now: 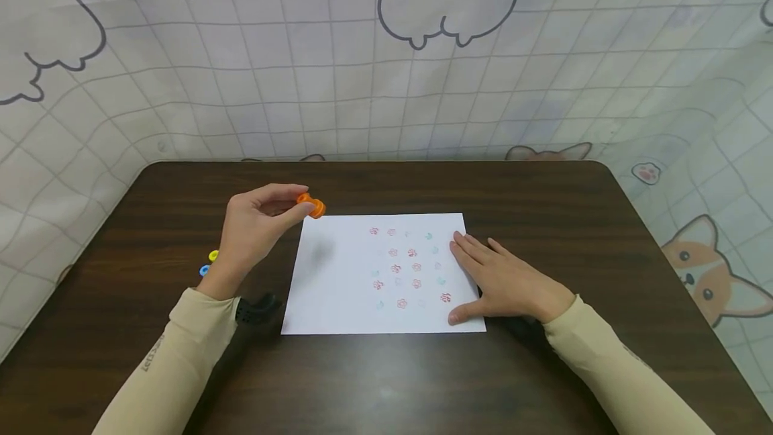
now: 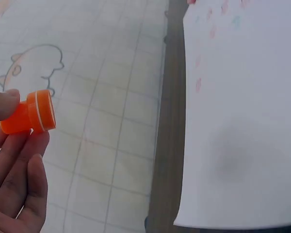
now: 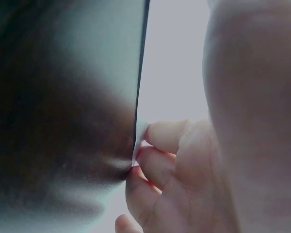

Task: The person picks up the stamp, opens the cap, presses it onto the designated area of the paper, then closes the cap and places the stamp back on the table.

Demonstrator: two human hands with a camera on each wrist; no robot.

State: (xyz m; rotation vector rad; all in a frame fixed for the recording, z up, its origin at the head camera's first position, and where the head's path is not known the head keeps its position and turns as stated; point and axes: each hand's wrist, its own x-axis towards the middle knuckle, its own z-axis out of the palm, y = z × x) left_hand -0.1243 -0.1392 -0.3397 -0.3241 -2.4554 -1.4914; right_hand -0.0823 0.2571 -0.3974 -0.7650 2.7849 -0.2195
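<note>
Between thumb and fingers my left hand (image 1: 253, 223) pinches a small orange stamp (image 1: 312, 206), held above the upper left corner of a white sheet of paper (image 1: 338, 274). In the left wrist view the stamp (image 2: 41, 111) is tilted sideways, its wide end pointing away from the fingers. Red flower prints (image 1: 417, 283) and pale green prints (image 1: 441, 280) cover the middle and right of the sheet. My right hand (image 1: 498, 280) rests with fingers extended on the sheet's right edge. In the right wrist view its fingers (image 3: 160, 165) touch the paper near the edge.
A yellow ring-shaped piece (image 1: 213, 256) and a blue one (image 1: 204, 270) lie left of my left wrist, partly hidden by it. The dark wooden table (image 1: 386, 381) is bordered at the back by a white grid-patterned cloth (image 1: 338, 99) with cartoon dogs.
</note>
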